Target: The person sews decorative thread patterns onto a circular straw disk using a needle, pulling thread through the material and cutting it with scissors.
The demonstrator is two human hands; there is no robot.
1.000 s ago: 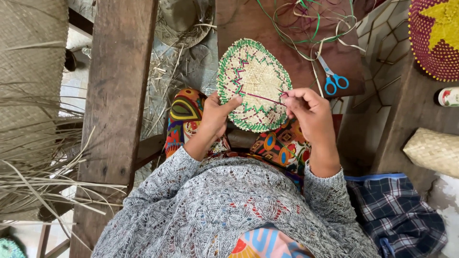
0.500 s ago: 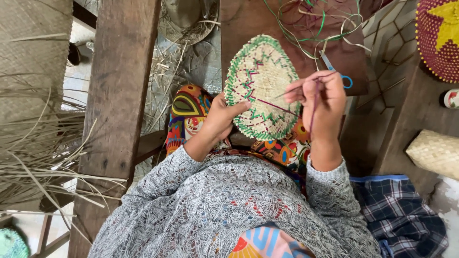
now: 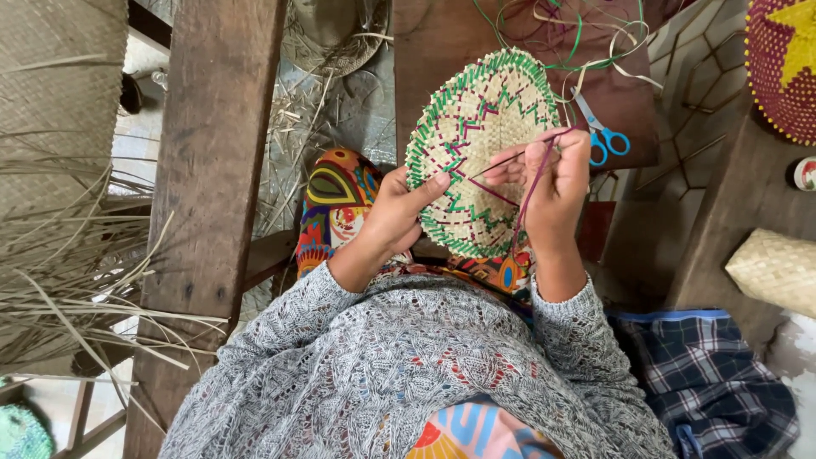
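A round woven straw disc (image 3: 480,127) with a green rim and maroon and green zigzag lines stands tilted over my lap. My left hand (image 3: 401,212) grips its lower left edge, thumb on the face. My right hand (image 3: 548,183) is at the disc's right side, fingers pinched on a thin maroon strand (image 3: 529,191) that runs across the weave and loops down over the hand. Grey knitted sleeves cover both forearms.
Blue-handled scissors (image 3: 603,136) and loose coloured strips (image 3: 578,34) lie on a brown surface behind the disc. A thick wooden beam (image 3: 217,170) runs down the left, dry straw (image 3: 68,255) beside it. A maroon and yellow woven piece (image 3: 782,59) and a small straw basket (image 3: 778,268) sit at right.
The disc and both hands have risen and shifted right in view. My right hand has drawn the maroon strand farther out, so it now loops over the hand.
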